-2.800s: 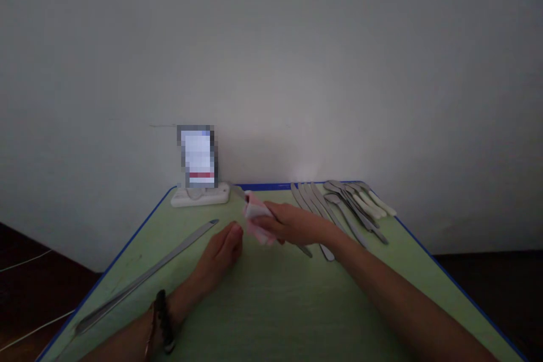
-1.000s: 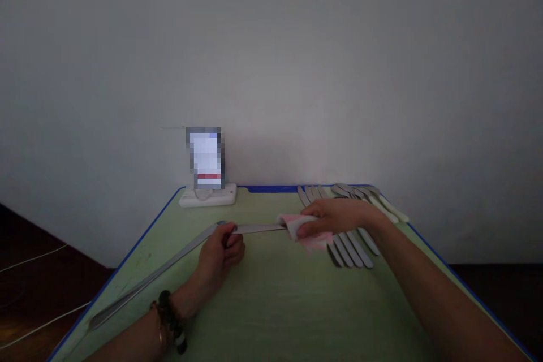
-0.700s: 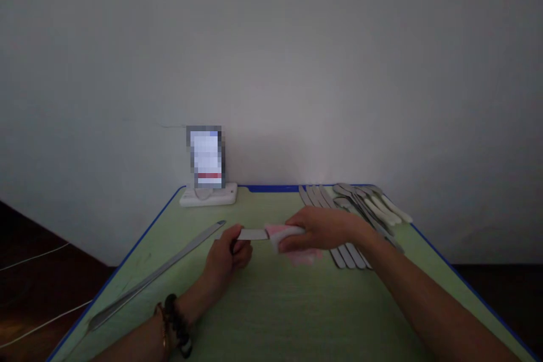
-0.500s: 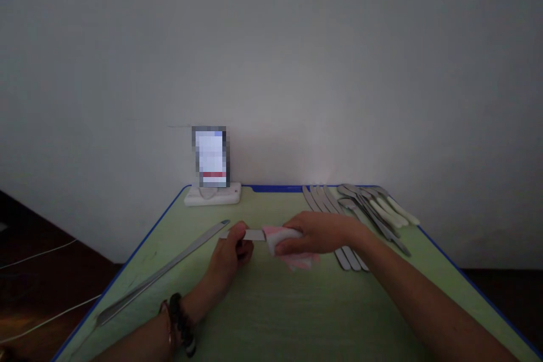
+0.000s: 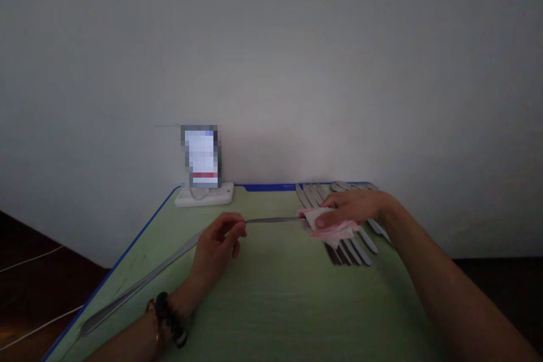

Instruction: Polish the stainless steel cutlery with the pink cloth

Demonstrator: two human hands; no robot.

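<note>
My left hand (image 5: 217, 246) pinches one end of a thin metal knife (image 5: 271, 219) that is held level above the green table (image 5: 271, 305). My right hand (image 5: 356, 208) is closed on a pink and white cloth (image 5: 328, 225) wrapped around the knife's other end. Just under and beyond the right hand lies a row of several metal knives (image 5: 348, 249). A dark bead bracelet sits on my left wrist.
A long metal strip (image 5: 139, 285) lies slantwise along the table's left side. A white stand (image 5: 204, 194) with a blurred card stands at the back left, against the wall. More cutlery (image 5: 339, 186) lies at the back right. The table has a blue edge.
My right hand slid the cloth along the knife toward my left hand, then back out to the right end. The left hand kept its hold on the knife.
</note>
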